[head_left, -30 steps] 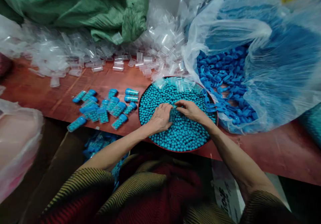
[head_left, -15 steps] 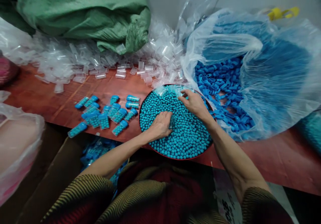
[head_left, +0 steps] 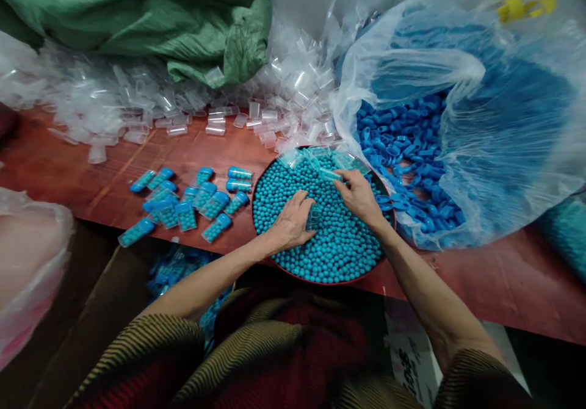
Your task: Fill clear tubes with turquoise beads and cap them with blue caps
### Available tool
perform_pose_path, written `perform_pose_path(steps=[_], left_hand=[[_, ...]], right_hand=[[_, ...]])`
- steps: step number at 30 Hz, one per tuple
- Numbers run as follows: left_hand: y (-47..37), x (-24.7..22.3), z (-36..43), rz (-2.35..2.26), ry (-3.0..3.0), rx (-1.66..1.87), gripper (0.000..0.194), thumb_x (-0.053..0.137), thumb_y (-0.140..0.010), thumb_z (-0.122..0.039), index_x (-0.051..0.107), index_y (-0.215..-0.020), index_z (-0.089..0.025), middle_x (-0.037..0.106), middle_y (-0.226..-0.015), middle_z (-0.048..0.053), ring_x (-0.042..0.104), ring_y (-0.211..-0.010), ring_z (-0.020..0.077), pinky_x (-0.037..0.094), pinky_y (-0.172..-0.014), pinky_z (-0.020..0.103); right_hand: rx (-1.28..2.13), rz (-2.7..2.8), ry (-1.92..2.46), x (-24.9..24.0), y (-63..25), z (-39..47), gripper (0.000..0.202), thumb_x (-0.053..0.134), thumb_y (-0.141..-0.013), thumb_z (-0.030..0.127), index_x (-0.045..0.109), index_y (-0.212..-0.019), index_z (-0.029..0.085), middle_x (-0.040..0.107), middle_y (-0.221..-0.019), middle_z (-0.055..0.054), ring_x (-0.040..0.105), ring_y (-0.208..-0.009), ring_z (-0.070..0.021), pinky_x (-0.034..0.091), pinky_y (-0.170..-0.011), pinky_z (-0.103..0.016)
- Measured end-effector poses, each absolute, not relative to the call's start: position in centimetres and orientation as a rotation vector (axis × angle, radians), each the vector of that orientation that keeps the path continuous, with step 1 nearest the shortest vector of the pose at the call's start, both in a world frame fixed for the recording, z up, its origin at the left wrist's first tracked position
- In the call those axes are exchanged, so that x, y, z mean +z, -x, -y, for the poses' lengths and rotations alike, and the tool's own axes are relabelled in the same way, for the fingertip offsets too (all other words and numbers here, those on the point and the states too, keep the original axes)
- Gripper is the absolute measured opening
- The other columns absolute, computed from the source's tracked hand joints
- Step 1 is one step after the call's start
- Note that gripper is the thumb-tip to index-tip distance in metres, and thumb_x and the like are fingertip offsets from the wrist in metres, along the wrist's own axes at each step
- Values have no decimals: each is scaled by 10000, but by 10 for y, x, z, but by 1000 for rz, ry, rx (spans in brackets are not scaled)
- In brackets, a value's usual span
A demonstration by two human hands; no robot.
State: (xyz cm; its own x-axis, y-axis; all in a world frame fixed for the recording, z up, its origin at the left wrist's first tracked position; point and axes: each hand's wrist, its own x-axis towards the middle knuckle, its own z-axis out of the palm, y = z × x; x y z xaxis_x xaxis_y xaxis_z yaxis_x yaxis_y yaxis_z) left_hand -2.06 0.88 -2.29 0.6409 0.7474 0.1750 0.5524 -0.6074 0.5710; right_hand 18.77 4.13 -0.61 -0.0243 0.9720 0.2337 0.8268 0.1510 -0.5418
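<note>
My left hand point(head_left: 292, 221) is over small turquoise beads point(head_left: 339, 244) that fill a round red-rimmed tray point(head_left: 323, 283). Its thumb and finger bracket a small clear plastic tube point(head_left: 313, 217) low among the beads. Toward the tray's far right side, my right hand point(head_left: 359, 196) pinches the end of another clear tube point(head_left: 329, 174). More clear tubes point(head_left: 290, 157) rest on the beads at the back rim. Left of the tray lie several bead-filled tubes with blue caps point(head_left: 214, 205).
Loose clear tubes point(head_left: 123, 97) are heaped along the back, partly under a green cloth sack point(head_left: 151, 18). At right, an open plastic bag point(head_left: 462, 70) spills blue caps point(head_left: 407, 134) onto the reddish tabletop point(head_left: 494, 281). Capped tubes point(head_left: 176, 275) are below the front edge.
My left fingers have spread around their tube. My right hand has moved slightly right and nearer to me, with a tube now visible in its fingertips. The view has shifted slightly.
</note>
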Motion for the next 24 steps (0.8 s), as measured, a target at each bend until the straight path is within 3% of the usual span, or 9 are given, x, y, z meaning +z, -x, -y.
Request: perform_pose_path(steps=[3,5,10,12,15,19,21,24], left_hand=[[20,-22,-9,-1009,-2375,509,610,685,-679,-230,400,-1212,-147,482,-1271,172,441,-1253,330,398,-1024,522],[21,-20,-9,-1009,-2347,508,622,686,-672,-224,396,-1218,-155,485,-1276,169,447,-1251,326,393,-1031,527],[22,-17,-11,-1030,-2185,509,656,691,-684,-272,369,-1243,-156,245,-1477,223,302,-1377,351,360,-1075,517],[22,-17,-13,-1024,-2162,492,669,697,-680,-285,364,-1248,-167,248,-1480,212,298,-1379,348,359,-1074,521],[21,-18,-15,-991,-2228,473,659,688,-679,-257,370,-1249,-162,385,-1395,186,362,-1331,330,345,-1080,519],[20,-16,-15,-964,-2308,439,607,660,-694,-237,392,-1232,-151,502,-1258,149,464,-1216,297,397,-1040,480],[20,-15,-16,-980,-2316,418,627,673,-688,-246,394,-1236,-126,487,-1279,174,450,-1238,307,390,-1050,475],[20,-17,-16,-1010,-2305,400,670,697,-671,-244,386,-1249,-112,362,-1411,231,339,-1351,341,335,-1094,509]], right_hand=[[551,1852,1688,-15,-191,-35,281,516,-827,304,668,-1039,198,674,-901,-64,594,-817,-208,465,-824,-365],[697,1771,1687,-17,-193,-34,261,524,-802,294,675,-984,184,675,-838,-40,592,-752,-187,469,-780,-340],[1101,1678,1714,-15,-194,-29,331,488,-807,348,646,-1027,158,610,-661,10,543,-545,-149,448,-566,-280],[1003,1793,1800,-12,-192,-23,344,486,-825,325,623,-1089,152,635,-703,-9,585,-611,-169,456,-609,-287],[625,2051,2002,0,-188,-15,359,521,-842,309,587,-1160,154,677,-911,-84,629,-856,-237,463,-731,-319],[289,2202,2069,22,-181,-20,477,538,-856,327,482,-1306,178,578,-1189,-148,611,-980,-279,474,-744,-340],[276,2310,1945,26,-177,-30,519,557,-844,282,447,-1345,201,545,-1221,-137,613,-967,-262,476,-745,-329],[391,2486,1841,22,-178,-46,395,569,-826,218,563,-1220,188,587,-1102,-116,613,-913,-236,467,-772,-320]])
